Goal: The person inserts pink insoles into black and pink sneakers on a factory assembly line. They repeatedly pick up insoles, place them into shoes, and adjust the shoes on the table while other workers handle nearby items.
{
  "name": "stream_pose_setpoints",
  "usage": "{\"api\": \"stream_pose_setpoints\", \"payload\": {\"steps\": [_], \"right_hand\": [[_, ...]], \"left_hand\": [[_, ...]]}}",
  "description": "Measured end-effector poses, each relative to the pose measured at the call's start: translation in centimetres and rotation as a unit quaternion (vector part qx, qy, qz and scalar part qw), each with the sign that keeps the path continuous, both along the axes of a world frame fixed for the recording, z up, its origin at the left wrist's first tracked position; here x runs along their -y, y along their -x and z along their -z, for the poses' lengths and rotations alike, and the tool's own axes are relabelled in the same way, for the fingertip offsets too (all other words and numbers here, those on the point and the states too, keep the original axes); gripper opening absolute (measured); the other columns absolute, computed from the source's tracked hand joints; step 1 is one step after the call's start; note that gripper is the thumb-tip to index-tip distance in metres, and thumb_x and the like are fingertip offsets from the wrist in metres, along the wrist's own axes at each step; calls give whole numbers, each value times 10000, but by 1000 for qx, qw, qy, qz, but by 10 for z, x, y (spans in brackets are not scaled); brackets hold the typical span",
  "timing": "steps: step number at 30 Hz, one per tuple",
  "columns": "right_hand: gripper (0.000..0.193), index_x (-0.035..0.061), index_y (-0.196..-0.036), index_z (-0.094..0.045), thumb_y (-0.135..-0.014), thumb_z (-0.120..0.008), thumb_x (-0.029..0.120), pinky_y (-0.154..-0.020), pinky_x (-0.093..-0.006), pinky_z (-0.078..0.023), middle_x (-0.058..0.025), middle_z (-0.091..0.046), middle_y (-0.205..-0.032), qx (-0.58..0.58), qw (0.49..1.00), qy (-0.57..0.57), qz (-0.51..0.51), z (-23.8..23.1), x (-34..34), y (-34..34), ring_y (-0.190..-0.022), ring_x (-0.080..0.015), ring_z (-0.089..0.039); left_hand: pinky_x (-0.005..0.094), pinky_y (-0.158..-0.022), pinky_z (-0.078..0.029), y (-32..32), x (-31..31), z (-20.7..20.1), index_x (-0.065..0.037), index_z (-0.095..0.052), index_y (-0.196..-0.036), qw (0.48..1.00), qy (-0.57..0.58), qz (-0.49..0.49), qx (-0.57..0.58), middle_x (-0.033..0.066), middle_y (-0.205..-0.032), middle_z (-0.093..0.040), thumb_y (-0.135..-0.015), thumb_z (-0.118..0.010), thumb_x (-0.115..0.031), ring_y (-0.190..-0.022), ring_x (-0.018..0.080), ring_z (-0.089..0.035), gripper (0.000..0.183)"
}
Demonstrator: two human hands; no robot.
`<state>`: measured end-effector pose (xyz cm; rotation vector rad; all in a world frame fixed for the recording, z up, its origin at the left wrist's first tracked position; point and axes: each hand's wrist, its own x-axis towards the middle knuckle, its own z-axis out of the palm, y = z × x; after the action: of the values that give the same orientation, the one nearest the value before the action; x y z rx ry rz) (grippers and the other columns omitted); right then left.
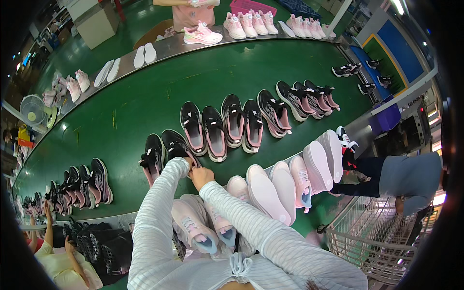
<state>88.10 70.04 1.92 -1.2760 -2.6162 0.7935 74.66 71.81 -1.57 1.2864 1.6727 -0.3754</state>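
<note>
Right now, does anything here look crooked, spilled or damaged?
I see no clear spills or damage among the black shoes on the green table. One mild oddity: on the far metal edge, one pink shoe sits side-on, unlike the row of pink shoes right of it.

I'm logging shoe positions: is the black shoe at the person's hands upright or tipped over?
Upright: the black shoe has its upper facing up, and no tread shows.

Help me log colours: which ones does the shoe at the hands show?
The shoe is mostly black with a pink lining, best seen in the head view.
</note>
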Motion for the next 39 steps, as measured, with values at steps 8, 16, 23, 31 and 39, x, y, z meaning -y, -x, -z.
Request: {"api": "stream_pose_setpoints", "payload": {"steps": [8, 16, 23, 31, 39], "right_hand": [[204, 39, -696, -541, -698, -513, 241, -557, -363, -441, -130, -571, -663, 18, 999, 30, -4, -1, 1, 7, -631, -275, -559], [306, 98, -971, -477, -684, -508, 201, -654, -351, -419, -98, -516, -877, 128, 985, -114, -22, -27, -54, 19, -836, -246, -509], [439, 81, -949, -528, -632, -593, 378, -719, -346, -430, -141, -544, -916, 124, 988, 74, -46, -7, -114, 8, -840, -253, -536], [400, 109, -942, -554, -632, -586, 360, -688, -356, -437, -121, -552, -923, 198, 980, 23, -9, -30, -148, -81, -804, -264, -549], [493, 71, -1086, -413, -657, -564, 260, -728, -354, -400, -147, -509, -988, 17, 995, -70, 69, -99, -178, -243, -870, -277, -505]], "left_hand": [[319, -641, -439, -5, 4, -18, -55, -594, -828, 996, 14, 82, -28, 124, -831, -582, -663, -536, -183, -745, 242, -562, 217], [318, -645, -442, -14, -2, -6, -50, -571, -869, 977, -28, 158, -143, 131, -880, -565, -700, -484, -194, -768, 265, -553, 239], [296, -642, -429, 3, 47, -7, 2, -498, -926, 715, -388, -574, 94, 109, -902, -553, -788, -429, -240, -800, 246, -538, 287], [353, -681, -407, 16, 45, 24, -58, -437, -1025, 382, -394, -766, 334, 58, -1022, -500, -793, -440, -298, -863, 236, -515, 333], [283, -625, -442, 48, 62, 26, -24, -517, -888, 407, -372, -783, 287, 60, -795, -563, -732, -480, -268, -737, 200, -552, 291]]}}
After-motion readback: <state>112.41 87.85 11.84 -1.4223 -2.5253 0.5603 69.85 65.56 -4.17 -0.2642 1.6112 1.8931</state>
